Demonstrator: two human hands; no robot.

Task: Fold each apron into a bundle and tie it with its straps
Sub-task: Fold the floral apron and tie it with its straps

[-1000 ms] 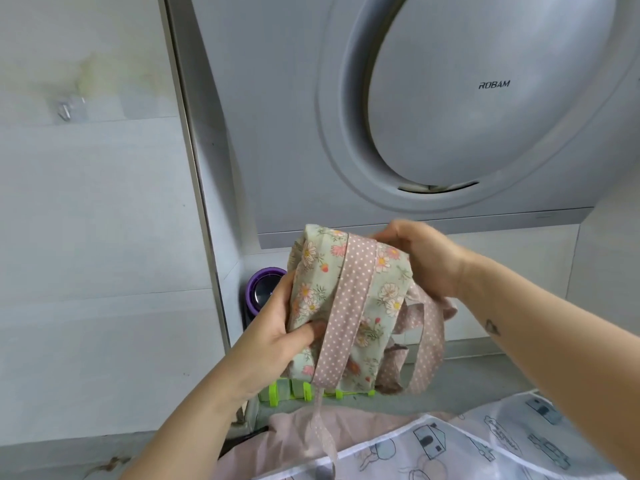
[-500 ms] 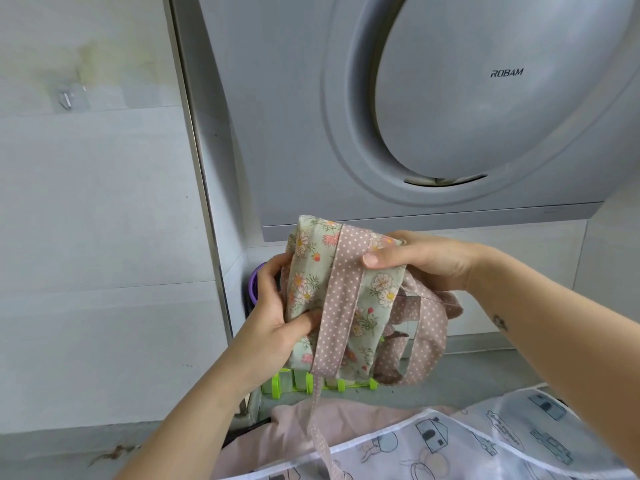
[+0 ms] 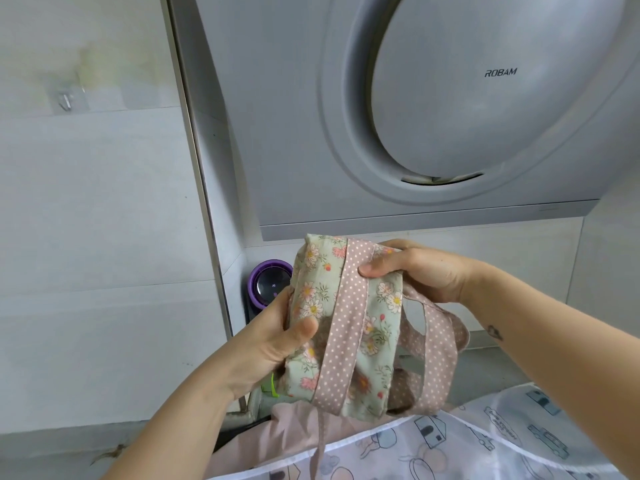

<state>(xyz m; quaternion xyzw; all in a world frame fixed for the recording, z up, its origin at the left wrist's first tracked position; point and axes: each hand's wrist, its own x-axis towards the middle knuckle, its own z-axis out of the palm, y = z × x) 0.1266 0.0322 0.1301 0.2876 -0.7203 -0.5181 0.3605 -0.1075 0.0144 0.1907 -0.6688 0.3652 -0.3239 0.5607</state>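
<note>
A green floral apron (image 3: 317, 271) is folded into a bundle and held up in front of me. Its pink dotted strap (image 3: 348, 317) runs down the front of the bundle and hangs below. My left hand (image 3: 270, 344) grips the bundle's left side, thumb on the front. My right hand (image 3: 419, 271) holds the bundle's top right, its thumb pressing the strap against the fabric. More strap loops (image 3: 438, 355) hang behind the bundle on the right.
A grey range hood (image 3: 433, 116) fills the wall above. A purple-rimmed round device (image 3: 268, 284) stands in the corner behind the bundle. A pink apron (image 3: 298, 424) and a white printed apron (image 3: 491, 441) lie on the counter below. A green clip (image 3: 270, 386) shows under my left hand.
My right hand has come over the bundle's top and its thumb now presses the strap on the front. The bundle has tilted slightly and sits lower in view.
</note>
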